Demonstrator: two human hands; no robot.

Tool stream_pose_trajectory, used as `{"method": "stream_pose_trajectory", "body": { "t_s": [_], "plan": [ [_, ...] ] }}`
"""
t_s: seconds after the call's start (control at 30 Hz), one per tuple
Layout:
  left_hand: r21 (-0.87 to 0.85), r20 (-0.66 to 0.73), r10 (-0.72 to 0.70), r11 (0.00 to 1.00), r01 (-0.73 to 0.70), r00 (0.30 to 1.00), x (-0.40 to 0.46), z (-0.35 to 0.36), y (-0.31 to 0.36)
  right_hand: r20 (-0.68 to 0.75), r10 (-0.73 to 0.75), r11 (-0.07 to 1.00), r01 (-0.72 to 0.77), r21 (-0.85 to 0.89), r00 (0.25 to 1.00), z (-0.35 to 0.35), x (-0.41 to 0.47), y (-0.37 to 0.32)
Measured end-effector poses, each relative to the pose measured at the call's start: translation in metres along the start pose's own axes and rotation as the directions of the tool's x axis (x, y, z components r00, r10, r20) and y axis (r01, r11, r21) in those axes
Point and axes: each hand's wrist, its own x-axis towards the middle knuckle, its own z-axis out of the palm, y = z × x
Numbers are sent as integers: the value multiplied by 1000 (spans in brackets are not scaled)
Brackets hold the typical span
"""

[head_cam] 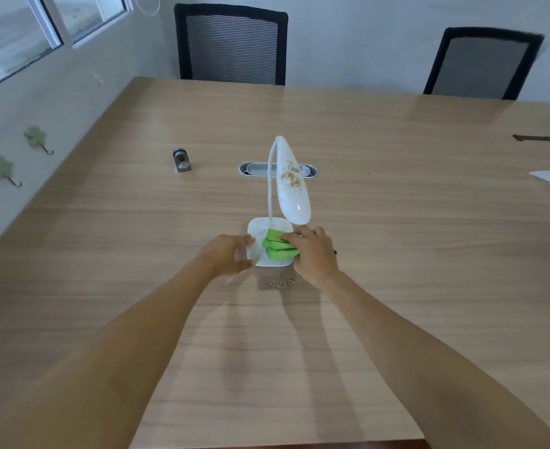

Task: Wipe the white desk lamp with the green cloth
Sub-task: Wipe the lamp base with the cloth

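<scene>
Two hands are engaged: the lamp (pixel 286 189), mid-table (pixel 396 222), is steadied at its base (pixel 256 228) by the left hand (pixel 226 254), fingers curled round the edge, while the soft, folded cloth (pixel 277 246) is pressed down under the right hand (pixel 314 251); the light, tippable lamp is best gripped low.

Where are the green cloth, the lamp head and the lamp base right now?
green cloth (pixel 275 244): head view, on its folded middle, left of the right hand.
lamp head (pixel 291 186): head view, on its crumb-speckled top face.
lamp base (pixel 256 230): head view, on its bare back-left corner.
</scene>
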Motion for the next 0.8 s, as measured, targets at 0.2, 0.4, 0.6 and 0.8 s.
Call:
{"method": "stream_pose_trajectory", "body": {
  "t_s": [0.2,0.4,0.6,0.8],
  "plan": [
    [-33,15,-27,999,28,1000,0,-3,1,65,-137,991,136,8,988,15,-41,1],
    [-9,-13,-35,999,35,999,0,-3,-1,-132,-119,993,117,-23,984,-10,-14,-4],
    [19,-34,-32,999,32,999,0,-1,1,50,-17,994,22,-104,999,15,43,-30],
    [-16,-21,-31,999,30,999,-1,1,-4,124,-84,960,114,-257,989,9,31,-27]
  ]
}}
